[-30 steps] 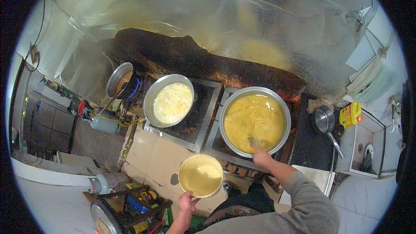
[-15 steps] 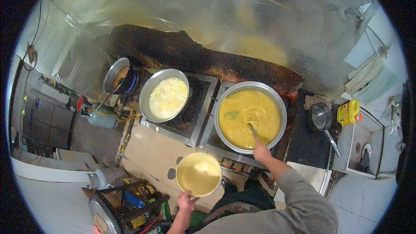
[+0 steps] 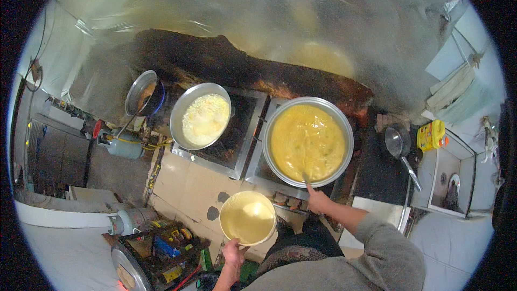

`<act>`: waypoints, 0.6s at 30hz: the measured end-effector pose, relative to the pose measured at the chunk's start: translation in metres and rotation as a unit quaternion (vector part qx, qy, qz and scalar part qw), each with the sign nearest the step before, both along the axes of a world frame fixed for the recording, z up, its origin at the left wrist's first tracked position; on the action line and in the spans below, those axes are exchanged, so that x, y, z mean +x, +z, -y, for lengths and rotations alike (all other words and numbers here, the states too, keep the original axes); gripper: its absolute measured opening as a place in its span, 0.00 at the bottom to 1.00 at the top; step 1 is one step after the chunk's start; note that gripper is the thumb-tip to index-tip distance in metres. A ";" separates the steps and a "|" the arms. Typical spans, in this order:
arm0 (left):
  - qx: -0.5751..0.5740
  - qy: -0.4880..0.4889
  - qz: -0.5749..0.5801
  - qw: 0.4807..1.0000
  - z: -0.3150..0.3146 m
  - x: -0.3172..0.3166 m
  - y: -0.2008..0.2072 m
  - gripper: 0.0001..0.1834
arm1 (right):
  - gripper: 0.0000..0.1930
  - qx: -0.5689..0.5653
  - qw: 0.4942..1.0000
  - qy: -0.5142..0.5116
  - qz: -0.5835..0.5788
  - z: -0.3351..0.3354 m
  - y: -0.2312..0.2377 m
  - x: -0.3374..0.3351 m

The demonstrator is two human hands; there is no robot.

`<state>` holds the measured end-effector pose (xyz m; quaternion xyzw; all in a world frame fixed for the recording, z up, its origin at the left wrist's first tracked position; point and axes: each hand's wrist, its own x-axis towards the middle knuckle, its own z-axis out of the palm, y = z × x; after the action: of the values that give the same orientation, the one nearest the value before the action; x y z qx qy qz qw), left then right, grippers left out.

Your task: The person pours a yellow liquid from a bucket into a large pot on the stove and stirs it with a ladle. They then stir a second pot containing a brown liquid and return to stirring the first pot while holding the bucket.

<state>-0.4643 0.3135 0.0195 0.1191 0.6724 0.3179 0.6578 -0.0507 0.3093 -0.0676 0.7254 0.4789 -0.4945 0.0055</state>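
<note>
My right hand (image 3: 319, 202) is closed round the handle of a metal stirring utensil (image 3: 306, 177). Its head is sunk in yellow soup (image 3: 291, 134), so its kind is hidden. The soup fills a big round metal pot (image 3: 269, 163) on the right-hand stove. Low in front of the stoves, my left hand (image 3: 233, 252) grips the near rim of a pale yellow bucket (image 3: 229, 223). A bright patch shows inside it; whether it holds liquid I cannot tell.
Left on the stoves stands a metal pot (image 3: 177, 129) of whitish food. Further left are a pan (image 3: 141, 83) over a blue flame and a gas cylinder (image 3: 125, 147). A saucepan (image 3: 397, 141), yellow jug (image 3: 431, 136) and sink (image 3: 451, 178) lie right.
My right hand has drawn the utensil toward the pot's near edge, and its head has moved from mid-pot. The swirl and green leaf seen before are gone. My left hand still holds the bucket.
</note>
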 end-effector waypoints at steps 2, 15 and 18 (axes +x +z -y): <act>0.010 0.007 0.040 0.999 -0.001 -0.001 -0.006 0.18 | 0.37 0.066 0.997 0.046 0.019 -0.002 0.000 0.000; -0.001 0.012 0.008 1.000 0.002 -0.004 -0.022 0.20 | 0.36 0.148 0.981 -0.090 0.085 -0.002 0.006 0.008; -0.001 0.004 0.019 1.000 0.003 -0.008 -0.026 0.18 | 0.34 0.082 0.974 -0.178 0.114 0.001 0.002 0.003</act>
<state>-0.4719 0.3105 -0.0066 0.1094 0.6605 0.3225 0.6691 -0.0478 0.3083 -0.0658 0.8486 0.3770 -0.3609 -0.0874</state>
